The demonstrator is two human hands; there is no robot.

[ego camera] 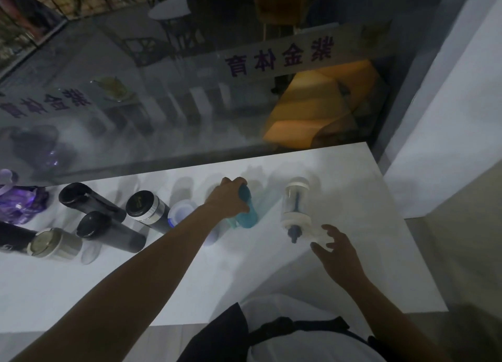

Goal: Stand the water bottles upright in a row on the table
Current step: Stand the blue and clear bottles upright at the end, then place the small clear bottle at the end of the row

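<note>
Teal bottle (245, 212): at the middle of the white table (353, 188), toward the glass wall, its dark teal cap uppermost and its translucent body blurred below.
Left hand (228, 198): wrapped over the teal bottle's cap and upper body, fingers closed around it, the bare forearm reaching in from the lower left.
Clear bottle (296, 209): just right of the teal one and apart from it, lying down, white base toward the glass, white lid and dark blue spout toward the person, a pale loop handle at the lid.
Right hand (335, 249): spread open with fingers curled, just beside the clear bottle's lid and handle; whether a fingertip touches the handle cannot be told. It holds nothing.
White-lidded bottle (179, 211): directly left of the left wrist, partly hidden by the arm.
Silver-banded black flask (148, 208): next to the left, upright.
Two black flasks (89, 200): further left, one behind the other.
Steel tumbler (55, 243): near the left edge, in front of the black flasks.
Purple bag (20, 202): crumpled at the far left by the glass.
Glass wall (190, 103): runs along the table's far edge, with mirrored purple lettering and yellow shapes behind it.
</note>
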